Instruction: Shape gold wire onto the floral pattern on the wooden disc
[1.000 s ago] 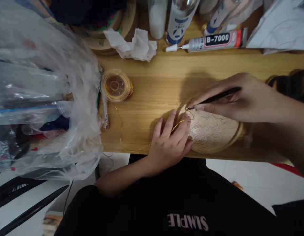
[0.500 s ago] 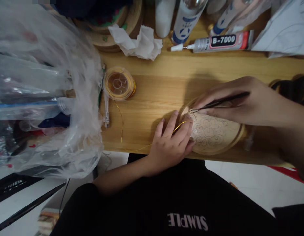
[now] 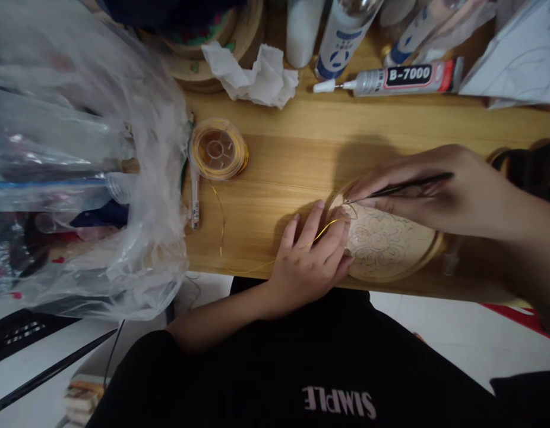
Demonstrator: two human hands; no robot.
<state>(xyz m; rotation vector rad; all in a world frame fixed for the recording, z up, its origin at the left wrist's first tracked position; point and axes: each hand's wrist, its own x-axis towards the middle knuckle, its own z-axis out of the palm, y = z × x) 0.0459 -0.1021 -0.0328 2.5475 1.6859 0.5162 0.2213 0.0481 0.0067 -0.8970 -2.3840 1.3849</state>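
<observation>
Thin gold wire (image 3: 329,225) at centre frame, running from the upper-left rim of a round wooden disc (image 3: 386,244), over the fingers of the left hand (image 3: 308,261), then trailing left along the desk (image 3: 293,148) toward a clear spool (image 3: 218,148) in the upper middle-left. Disc lying flat near the desk's front edge, right of centre, its face covered with a pale floral line pattern.

Left hand resting palm-down, fingers loosely spread and laid against the disc's left rim, wire passing across them; no clear pinch visible. Right hand (image 3: 439,190) closed around slim black tweezers (image 3: 397,187), tips meeting the wire's curled end at the disc's upper-left edge.

Probably very light, soft wire, easily kinked and springy enough to uncurl; best gripped close to the working end with the tweezer tips, with the slack pressed down by fingertips. Disc likely stiff and light, prone to sliding unless held by the rim.

Further out: a glue tube (image 3: 400,77) along the top right, reading "B-7000". Beside it a white bottle (image 3: 344,35) with blue print, too blurred to read. Crumpled tissue (image 3: 252,74) at top centre. Large clear plastic bag (image 3: 79,166) filling the left. "SIMPLE", seen upside down, on the black shirt (image 3: 340,401) at the bottom.
</observation>
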